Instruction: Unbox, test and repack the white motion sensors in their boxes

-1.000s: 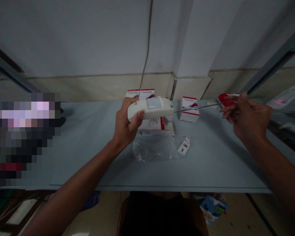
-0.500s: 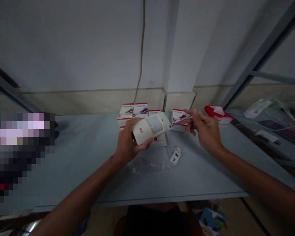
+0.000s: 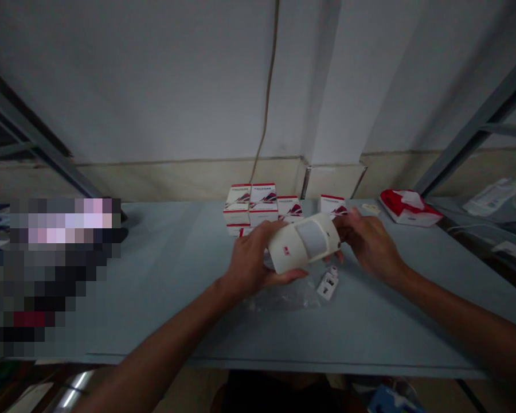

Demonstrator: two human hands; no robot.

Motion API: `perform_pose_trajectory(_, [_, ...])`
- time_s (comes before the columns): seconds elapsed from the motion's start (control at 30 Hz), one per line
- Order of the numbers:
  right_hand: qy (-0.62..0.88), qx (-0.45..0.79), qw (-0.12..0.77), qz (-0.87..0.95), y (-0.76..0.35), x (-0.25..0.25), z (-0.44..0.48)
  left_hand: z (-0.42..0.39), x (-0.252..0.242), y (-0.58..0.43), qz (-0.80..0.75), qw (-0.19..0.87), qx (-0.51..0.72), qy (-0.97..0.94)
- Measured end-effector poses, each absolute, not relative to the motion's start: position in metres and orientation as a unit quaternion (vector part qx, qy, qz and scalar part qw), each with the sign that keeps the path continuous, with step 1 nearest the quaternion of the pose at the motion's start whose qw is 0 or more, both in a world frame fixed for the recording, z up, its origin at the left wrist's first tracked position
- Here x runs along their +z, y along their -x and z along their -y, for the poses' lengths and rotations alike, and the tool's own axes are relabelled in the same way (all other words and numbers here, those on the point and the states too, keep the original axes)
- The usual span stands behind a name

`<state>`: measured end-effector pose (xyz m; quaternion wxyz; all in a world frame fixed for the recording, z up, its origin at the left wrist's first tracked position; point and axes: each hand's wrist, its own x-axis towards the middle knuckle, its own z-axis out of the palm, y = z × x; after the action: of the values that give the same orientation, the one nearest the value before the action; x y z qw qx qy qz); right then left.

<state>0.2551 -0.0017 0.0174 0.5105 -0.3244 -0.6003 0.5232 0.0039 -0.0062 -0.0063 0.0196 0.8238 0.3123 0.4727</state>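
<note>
The left hand's fingers (image 3: 250, 265) are curled under the white motion sensor (image 3: 303, 244), with the thumb (image 3: 291, 277) lying along its lower edge; the grip is closed and cradling. The right hand's fingers (image 3: 343, 232) are bunched, not spread, and press on the sensor's right end; the hand (image 3: 370, 246) has just closed in from an open, reaching pose, so both hands now share the sensor. The thin metal rod seen a moment ago no longer shows, and I cannot tell whether those fingers still hide it. The sensor sits tilted above the middle of the table, its pale lens window (image 3: 312, 238) facing up; below it lie a clear plastic bag (image 3: 286, 299) and, lower right of the sensor, a small white plastic bracket (image 3: 328, 285). Red-and-white cartons (image 3: 263, 205) stand behind it along the grey-blue table (image 3: 163, 298); a red-and-white packet (image 3: 408, 207) lies farther right, near the wall.
</note>
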Motion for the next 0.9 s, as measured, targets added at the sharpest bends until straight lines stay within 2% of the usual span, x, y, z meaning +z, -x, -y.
perform_pose_trajectory(0.17, [0.310, 0.549, 0.468, 0.619, -0.263, 0.008, 0.007, 0.011, -0.014, -0.020, -0.284, 0.027, 0.439, -0.852])
perform_pose_trajectory(0.33, [0.407, 0.464, 0.560, 0.553, -0.291, 0.005, -0.004, 0.006, -0.009, -0.018, -0.295, 0.002, 0.427, -0.855])
perform_pose_trajectory(0.5, [0.437, 0.439, 0.622, 0.479, -0.317, 0.004, -0.022, 0.007, -0.002, -0.012, -0.187, 0.017, 0.318, -0.929])
perform_pose_trajectory(0.67, [0.430, 0.452, 0.610, 0.489, -0.308, -0.001, -0.019, 0.011, -0.012, -0.018, -0.134, 0.039, 0.219, -0.966])
perform_pose_trajectory(0.9, [0.442, 0.463, 0.582, 0.502, -0.295, -0.003, -0.008, 0.011, -0.021, -0.018, -0.157, 0.030, 0.224, -0.961])
